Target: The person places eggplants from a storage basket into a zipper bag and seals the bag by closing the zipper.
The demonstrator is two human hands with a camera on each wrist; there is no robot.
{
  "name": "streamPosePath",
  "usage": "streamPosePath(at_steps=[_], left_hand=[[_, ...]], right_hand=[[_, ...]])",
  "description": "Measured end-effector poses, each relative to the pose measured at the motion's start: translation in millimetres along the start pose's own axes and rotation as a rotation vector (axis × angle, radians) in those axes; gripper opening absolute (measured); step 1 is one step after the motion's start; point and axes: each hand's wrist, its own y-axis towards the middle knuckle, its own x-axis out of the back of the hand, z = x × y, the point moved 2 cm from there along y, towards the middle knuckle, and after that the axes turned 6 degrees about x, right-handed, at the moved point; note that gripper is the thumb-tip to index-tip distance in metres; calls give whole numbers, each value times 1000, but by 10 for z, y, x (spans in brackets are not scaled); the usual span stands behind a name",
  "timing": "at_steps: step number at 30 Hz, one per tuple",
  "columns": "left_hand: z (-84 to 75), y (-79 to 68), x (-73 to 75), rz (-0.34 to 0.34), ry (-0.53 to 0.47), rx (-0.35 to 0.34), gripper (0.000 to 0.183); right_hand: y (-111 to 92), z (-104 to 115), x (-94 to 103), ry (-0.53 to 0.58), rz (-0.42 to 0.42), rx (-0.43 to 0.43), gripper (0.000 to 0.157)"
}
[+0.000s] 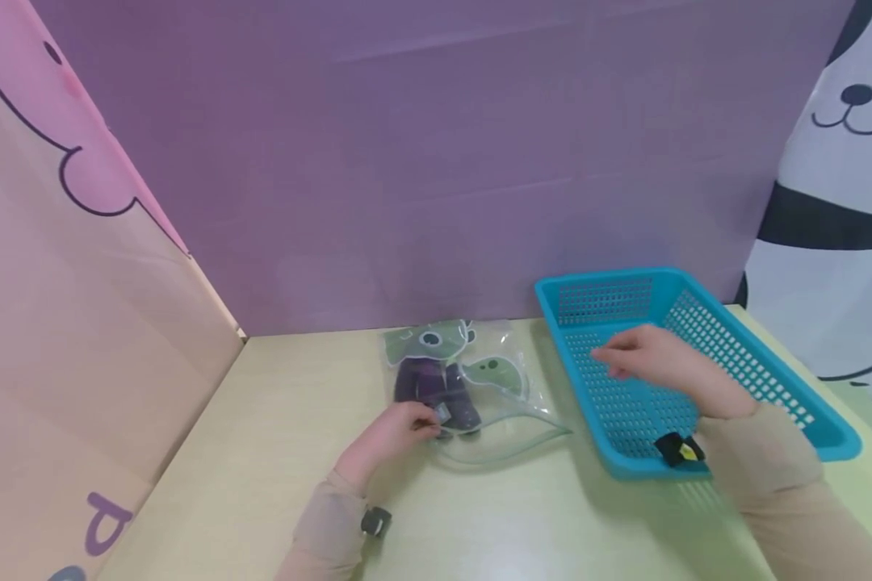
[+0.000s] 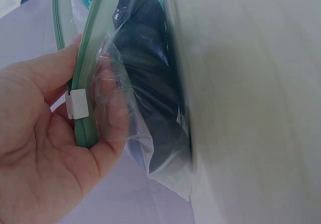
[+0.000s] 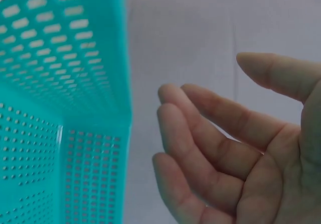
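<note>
A clear slider bag [image 1: 490, 424] with a green cartoon print lies on the table, its mouth spread open toward the near side. Dark rolled items [image 1: 429, 387], seemingly cloth, are inside it. My left hand [image 1: 400, 436] pinches the bag's rim at its left corner. In the left wrist view, the thumb and fingers of that hand [image 2: 55, 118] hold the green zip edge beside a white slider [image 2: 77, 104]. My right hand [image 1: 650, 359] is above the blue basket [image 1: 734, 335]. The right wrist view shows this hand [image 3: 235, 158] with loosely bent fingers, thumb apart and nothing held.
The blue perforated basket stands on the right of the pale table [image 1: 305, 387], near the back. A purple cloth wall [image 1: 443, 177] rises behind the table's far edge. Printed cartoon panels stand at the left and right sides.
</note>
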Motion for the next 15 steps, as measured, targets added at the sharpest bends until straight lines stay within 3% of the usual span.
streamPosePath(at_steps=[11,15], left_hand=[[-17,9,3,7,1,-13,7],[-12,10,-4,9,-7,-9,7]], right_hand=[[88,-407,131,82,76,-117,61],[109,-596,169,84,95,-159,59]])
